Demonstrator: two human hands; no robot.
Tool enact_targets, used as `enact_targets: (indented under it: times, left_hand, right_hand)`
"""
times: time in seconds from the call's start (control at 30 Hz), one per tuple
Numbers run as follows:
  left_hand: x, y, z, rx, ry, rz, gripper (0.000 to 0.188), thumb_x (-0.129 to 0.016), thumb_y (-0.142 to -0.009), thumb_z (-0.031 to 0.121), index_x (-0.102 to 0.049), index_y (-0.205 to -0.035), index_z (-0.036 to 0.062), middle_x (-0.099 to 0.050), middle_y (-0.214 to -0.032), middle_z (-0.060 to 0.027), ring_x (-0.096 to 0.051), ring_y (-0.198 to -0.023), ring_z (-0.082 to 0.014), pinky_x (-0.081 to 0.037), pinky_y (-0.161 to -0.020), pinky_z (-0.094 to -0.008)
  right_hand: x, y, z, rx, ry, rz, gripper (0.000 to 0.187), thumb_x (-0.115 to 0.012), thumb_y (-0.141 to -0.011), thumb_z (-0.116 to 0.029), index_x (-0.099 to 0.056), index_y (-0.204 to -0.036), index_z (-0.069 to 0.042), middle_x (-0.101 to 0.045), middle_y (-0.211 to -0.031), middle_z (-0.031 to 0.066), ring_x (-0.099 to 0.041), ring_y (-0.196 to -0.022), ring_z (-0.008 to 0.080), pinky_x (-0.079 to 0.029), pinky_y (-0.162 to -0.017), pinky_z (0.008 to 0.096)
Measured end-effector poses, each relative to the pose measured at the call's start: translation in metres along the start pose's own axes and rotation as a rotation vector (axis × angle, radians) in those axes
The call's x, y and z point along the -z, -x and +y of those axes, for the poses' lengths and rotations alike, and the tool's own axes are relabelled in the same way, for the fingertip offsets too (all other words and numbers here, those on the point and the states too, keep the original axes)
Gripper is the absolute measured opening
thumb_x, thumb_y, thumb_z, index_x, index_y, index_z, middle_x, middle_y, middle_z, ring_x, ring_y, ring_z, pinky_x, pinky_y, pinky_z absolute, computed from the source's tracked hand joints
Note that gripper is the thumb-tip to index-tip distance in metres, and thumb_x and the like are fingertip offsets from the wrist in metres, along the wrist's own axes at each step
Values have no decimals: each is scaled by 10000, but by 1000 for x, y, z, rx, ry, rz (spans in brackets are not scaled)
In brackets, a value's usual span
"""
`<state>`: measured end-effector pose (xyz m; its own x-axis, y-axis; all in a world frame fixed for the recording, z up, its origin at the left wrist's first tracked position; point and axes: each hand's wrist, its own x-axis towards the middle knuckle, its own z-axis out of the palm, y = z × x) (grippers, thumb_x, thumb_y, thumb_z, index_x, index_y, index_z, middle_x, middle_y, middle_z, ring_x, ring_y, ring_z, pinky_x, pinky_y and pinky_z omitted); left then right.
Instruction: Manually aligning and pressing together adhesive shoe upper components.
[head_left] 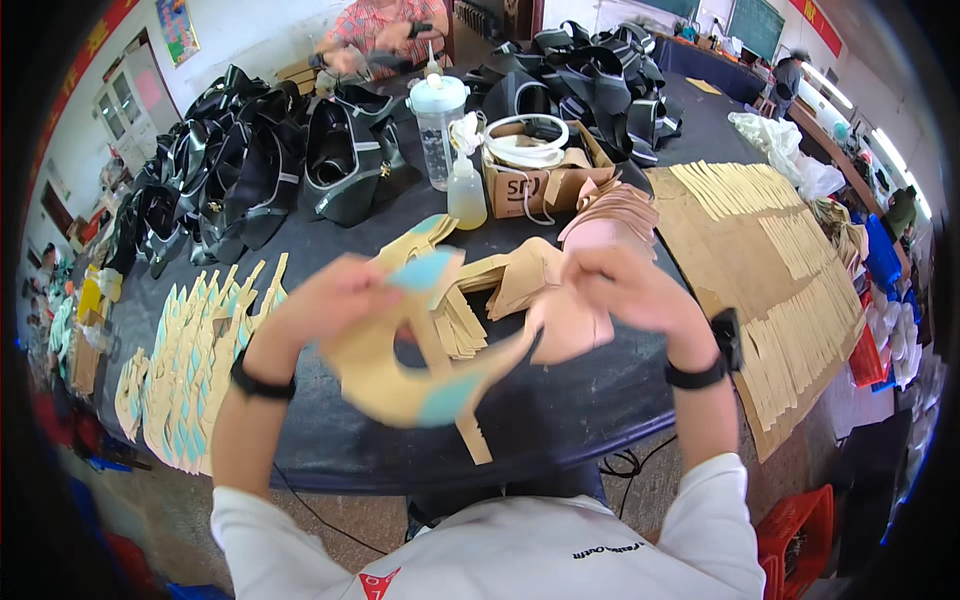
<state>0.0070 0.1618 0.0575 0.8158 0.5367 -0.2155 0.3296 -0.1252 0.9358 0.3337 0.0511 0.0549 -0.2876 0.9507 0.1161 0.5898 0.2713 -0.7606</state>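
curved tan piece (365, 390) first: how are the hands set around it, in the head view?

both forearms rise from the lower edge with elbows out, black bands at the wrists. left hand (335, 295) and right hand (625, 290) turn inward, well apart, above the near part of the table.

and what are they working over?

a dark table (620, 400). tan pieces with blue patches (190, 370) lie in rows at the left; tan strips (800, 345) line a cardboard sheet (700, 240) at the right. behind stand a lidded clear jug (438, 130), a squeeze bottle (466, 195) and an open box (540, 195), between heaps of black shaped pieces (240, 165). a person in a red checked shirt (385, 30) is across the table; a red crate (800, 540) is on the floor.

what about the grip?

the left fingers are closed on the piece's upper left end, by a blue patch. it curves down and round toward the right hand, blurred. the right fingers bend down at a pale pink piece (570, 328); i can't tell whether they pinch it.
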Motion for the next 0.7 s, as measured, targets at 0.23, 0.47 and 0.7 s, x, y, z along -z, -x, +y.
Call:
enact_targets:
  times: [0.23, 0.47, 0.7]
  left_hand:
    - [68, -122, -133, -58, -322, 481, 242, -640, -864, 201, -642, -909, -37, -655, -799, -23, -569, -730, -105, -472, -673, -292]
    - [43, -122, -114, -59, -786, 650, 275, -637, -857, 283, -586, -1019, 67, -644, -789, -154, -622, -738, -343, -478, -653, -392]
    - [34, -128, -126, -129, -1045, 819, 270, -620, -864, 254, -569, -1076, 95, -627, -1008, -113, -623, -852, -303, -491, -740, -382]
  right_hand:
    - [-40, -82, 130, 14, 89, 139, 254, -476, -896, -200, -667, -988, -60, -670, -934, 132, -620, -925, 298, -457, -841, 388]
    - [-47, -54, 104, -103, 630, 568, 210, -584, -848, -221, -650, -1041, -171, -541, -947, 65, -487, -993, 279, -326, -854, 437]
    - [-90, -66, 46, 321, 707, 578, 259, -662, -724, -132, -635, -982, -129, -533, -922, 24, -479, -992, 216, -325, -853, 407]
